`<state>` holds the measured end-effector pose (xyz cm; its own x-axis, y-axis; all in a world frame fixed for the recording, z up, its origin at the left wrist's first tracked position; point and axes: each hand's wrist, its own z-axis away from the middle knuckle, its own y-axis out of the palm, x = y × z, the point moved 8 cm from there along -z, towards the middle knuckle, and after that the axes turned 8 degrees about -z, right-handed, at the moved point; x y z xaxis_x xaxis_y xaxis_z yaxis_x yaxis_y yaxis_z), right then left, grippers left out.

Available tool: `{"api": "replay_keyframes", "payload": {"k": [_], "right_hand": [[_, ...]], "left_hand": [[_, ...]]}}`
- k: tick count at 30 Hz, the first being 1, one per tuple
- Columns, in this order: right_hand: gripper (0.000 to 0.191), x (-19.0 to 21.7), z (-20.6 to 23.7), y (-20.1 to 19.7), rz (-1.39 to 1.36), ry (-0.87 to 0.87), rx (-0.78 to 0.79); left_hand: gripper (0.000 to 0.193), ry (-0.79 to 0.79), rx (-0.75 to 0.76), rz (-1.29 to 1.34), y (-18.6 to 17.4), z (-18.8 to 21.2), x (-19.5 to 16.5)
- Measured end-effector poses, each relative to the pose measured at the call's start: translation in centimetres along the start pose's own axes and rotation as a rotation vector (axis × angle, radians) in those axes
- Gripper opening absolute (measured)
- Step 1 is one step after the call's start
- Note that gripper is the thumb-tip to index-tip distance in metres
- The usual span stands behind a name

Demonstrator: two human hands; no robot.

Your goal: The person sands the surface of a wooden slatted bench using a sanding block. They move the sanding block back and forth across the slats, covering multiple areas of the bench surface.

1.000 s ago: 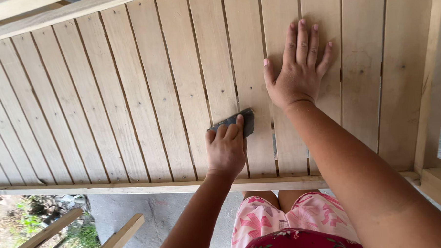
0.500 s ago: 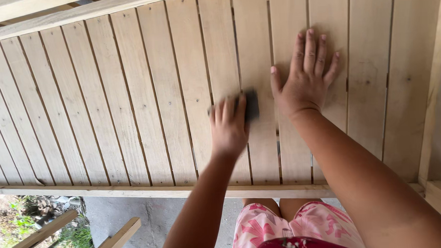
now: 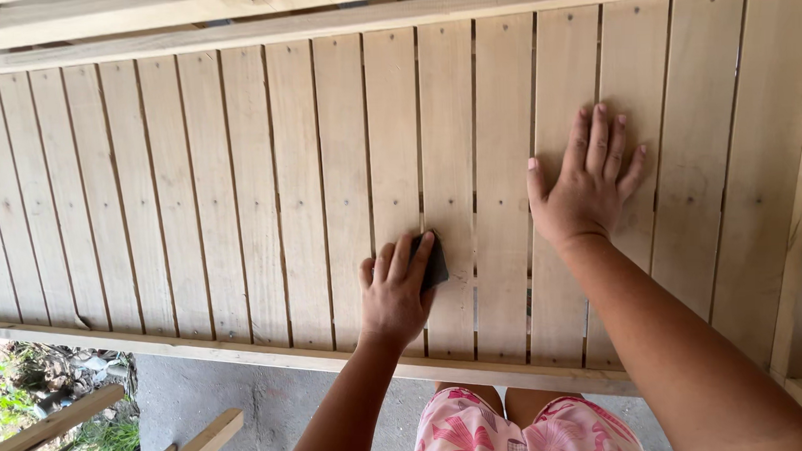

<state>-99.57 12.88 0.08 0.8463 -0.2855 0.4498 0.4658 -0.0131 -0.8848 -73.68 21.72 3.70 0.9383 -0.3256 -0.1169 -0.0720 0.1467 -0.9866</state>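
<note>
A panel of pale wooden slats (image 3: 240, 187) fills most of the view, nailed to a front rail (image 3: 201, 352). My left hand (image 3: 396, 290) presses a small dark sanding block (image 3: 435, 262) flat onto a slat near the front rail; only the block's edge shows past my fingers. My right hand (image 3: 588, 182) lies flat with fingers spread on the slats further right and higher up, holding nothing.
A thicker wooden post (image 3: 797, 238) frames the right side. Below the rail lies a grey concrete floor (image 3: 238, 400), with loose wooden bars (image 3: 57, 424) and some greenery at bottom left. My pink floral clothing (image 3: 515, 430) shows at the bottom.
My left hand with the sanding block slid up the slat, then back down toward the front rail. My right hand stayed flat on the slats.
</note>
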Motion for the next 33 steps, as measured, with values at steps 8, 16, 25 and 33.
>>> {"api": "replay_keyframes", "payload": {"k": [8, 16, 25, 33], "right_hand": [[0.086, -0.3, 0.1, 0.1, 0.012, -0.011, -0.032], [0.085, -0.4, 0.2, 0.1, 0.036, 0.0, -0.036], [0.085, -0.4, 0.3, -0.1, 0.037, -0.007, -0.051], [0.084, -0.4, 0.4, -0.1, 0.032, -0.014, -0.065]], "left_hand": [[0.083, 0.006, -0.136, 0.171, -0.6, 0.0, 0.2], [0.044, -0.215, -0.344, 0.265, 0.1, 1.3, 0.7], [0.028, -0.461, -0.036, 0.252, 1.2, -3.2, 3.8], [0.017, -0.428, -0.279, 0.22, -0.9, -12.2, 5.3]]}}
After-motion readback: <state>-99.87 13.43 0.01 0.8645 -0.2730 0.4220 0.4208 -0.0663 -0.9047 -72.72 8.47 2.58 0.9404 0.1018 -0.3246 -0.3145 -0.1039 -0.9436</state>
